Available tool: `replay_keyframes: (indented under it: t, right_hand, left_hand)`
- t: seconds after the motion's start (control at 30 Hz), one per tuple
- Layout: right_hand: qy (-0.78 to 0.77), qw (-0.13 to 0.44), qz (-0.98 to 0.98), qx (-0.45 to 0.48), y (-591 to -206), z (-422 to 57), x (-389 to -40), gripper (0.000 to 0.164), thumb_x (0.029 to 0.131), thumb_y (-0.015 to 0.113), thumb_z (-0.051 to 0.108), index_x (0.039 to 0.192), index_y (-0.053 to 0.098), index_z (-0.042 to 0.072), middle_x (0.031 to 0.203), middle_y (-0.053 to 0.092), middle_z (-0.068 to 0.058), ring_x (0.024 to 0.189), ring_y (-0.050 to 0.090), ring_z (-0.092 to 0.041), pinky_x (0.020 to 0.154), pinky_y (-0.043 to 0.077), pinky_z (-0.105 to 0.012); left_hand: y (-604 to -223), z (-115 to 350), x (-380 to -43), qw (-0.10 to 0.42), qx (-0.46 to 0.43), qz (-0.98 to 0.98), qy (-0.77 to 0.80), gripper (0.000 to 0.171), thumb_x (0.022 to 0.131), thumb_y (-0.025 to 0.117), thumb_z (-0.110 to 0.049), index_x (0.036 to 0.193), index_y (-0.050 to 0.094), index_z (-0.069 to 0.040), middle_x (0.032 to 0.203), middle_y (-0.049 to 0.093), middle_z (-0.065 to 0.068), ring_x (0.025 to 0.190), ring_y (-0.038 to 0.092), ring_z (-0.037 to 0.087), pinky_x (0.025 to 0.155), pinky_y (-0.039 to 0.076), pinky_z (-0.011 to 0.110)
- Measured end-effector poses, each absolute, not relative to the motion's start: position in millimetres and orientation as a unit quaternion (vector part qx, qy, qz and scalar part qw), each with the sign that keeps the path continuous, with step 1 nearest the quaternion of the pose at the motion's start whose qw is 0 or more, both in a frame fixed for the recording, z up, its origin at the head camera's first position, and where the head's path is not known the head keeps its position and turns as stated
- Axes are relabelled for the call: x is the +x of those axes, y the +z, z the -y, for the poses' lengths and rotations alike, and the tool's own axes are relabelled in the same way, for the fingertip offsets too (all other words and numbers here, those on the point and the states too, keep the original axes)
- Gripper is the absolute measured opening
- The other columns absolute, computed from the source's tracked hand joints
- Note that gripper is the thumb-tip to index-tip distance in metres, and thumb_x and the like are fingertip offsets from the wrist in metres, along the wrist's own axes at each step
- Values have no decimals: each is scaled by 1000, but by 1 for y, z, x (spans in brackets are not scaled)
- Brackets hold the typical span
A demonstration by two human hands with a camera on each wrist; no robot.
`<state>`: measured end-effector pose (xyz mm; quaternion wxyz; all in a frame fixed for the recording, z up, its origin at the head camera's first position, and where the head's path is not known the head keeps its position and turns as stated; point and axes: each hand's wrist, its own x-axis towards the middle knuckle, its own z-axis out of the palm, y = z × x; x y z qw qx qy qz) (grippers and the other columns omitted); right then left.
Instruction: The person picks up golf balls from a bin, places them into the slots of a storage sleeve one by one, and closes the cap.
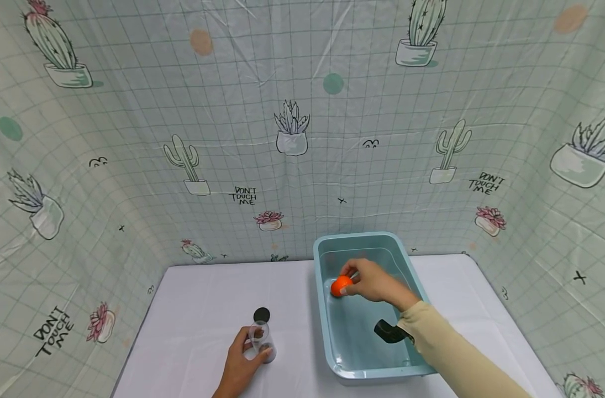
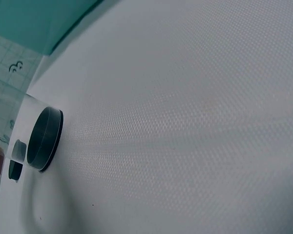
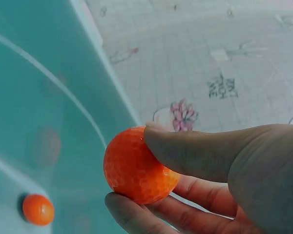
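Note:
My right hand pinches an orange golf ball between thumb and fingers, over the far left part of a blue-green plastic tub. In the right wrist view the ball's dimples show, and a second orange ball lies lower down in the tub. To the tub's left, my left hand grips a clear cylindrical container around its side. Its dark base is close to the white tabletop in the left wrist view. Just beyond the container lies a round black lid.
A white cloth covers the table. Behind and on both sides hangs a gridded curtain printed with cacti. A black wrist camera sits under my right sleeve, over the tub's near right part.

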<state>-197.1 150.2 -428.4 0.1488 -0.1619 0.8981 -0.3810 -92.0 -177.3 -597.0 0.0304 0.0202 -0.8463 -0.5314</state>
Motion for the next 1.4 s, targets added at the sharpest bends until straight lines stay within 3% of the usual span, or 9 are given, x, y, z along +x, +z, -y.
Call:
replay_keyframes:
  t: [0.53,0.87,1.07,1.4]
  right_hand:
    - [-417,111,-876,-214,-417,-123,-178,27,88,84,5,110,68,4,111,70,-10,102,69,-31,80,60,-37]
    - [-438,132,-864,-211,-419,-97,-171,30,88,84,4,114,68,3,116,70,-10,105,68,-30,83,62,-36]
    - [-441,138,-859,-219,-422,-79,-165,28,88,84,3,111,69,5,113,70,-9,106,67,-32,82,62,-38]
    - [-437,146,-854,-241,-431,-55,-160,28,86,85,1,108,68,5,110,70,-9,104,67,-32,87,62,-44]
  left_hand:
    - [-599,178,-93,36,18,839,-542,50,82,90,-7,122,61,-3,124,67,11,116,63,17,99,57,30]
    - [-597,176,-92,22,30,839,-543,53,82,90,-9,126,60,-3,127,66,13,123,63,36,102,58,40]
    - [-595,174,-95,12,51,838,-543,54,81,90,-7,126,59,-2,129,66,16,125,62,38,103,57,48]
    - [-594,174,-96,6,56,829,-557,53,82,89,-6,125,59,-2,129,67,15,126,61,37,105,55,46]
